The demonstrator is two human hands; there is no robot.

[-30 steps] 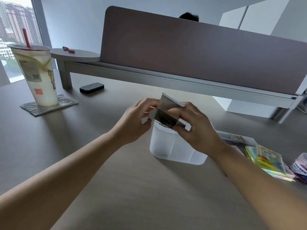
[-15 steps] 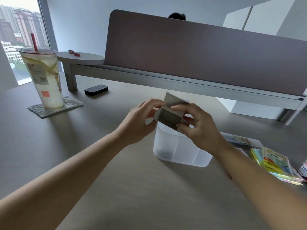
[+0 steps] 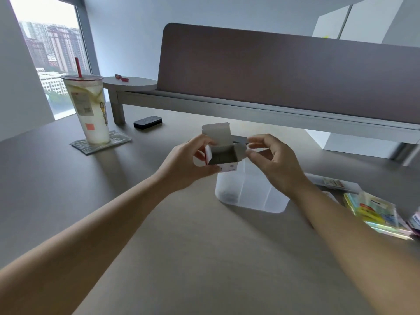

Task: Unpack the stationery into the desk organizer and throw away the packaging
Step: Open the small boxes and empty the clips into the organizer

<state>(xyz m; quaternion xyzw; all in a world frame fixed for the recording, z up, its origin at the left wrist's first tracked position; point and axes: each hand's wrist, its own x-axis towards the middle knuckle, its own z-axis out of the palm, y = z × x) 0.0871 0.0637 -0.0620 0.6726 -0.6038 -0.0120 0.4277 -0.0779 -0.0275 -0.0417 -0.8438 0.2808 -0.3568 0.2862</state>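
A small white cardboard box (image 3: 223, 156) is held upright above the translucent white desk organizer (image 3: 250, 194), its top flaps open and its grey inside showing. My left hand (image 3: 191, 162) grips the box's left side from below. My right hand (image 3: 270, 160) pinches the right side flap between thumb and forefinger. What lies inside the box cannot be made out. Something dark lies at the bottom of the organizer's left compartment.
Packs of coloured sticky notes (image 3: 375, 212) and a flat packet (image 3: 334, 184) lie at the right. A tall drink cup (image 3: 87, 110) with a red straw stands on a coaster at the left; a black eraser-like block (image 3: 147, 122) lies behind. A desk divider (image 3: 284, 71) runs across the back.
The box was tipped on its side over the organizer; now it stands mouth up with the flaps spread. My right hand has shifted from the box's body to its right flap.
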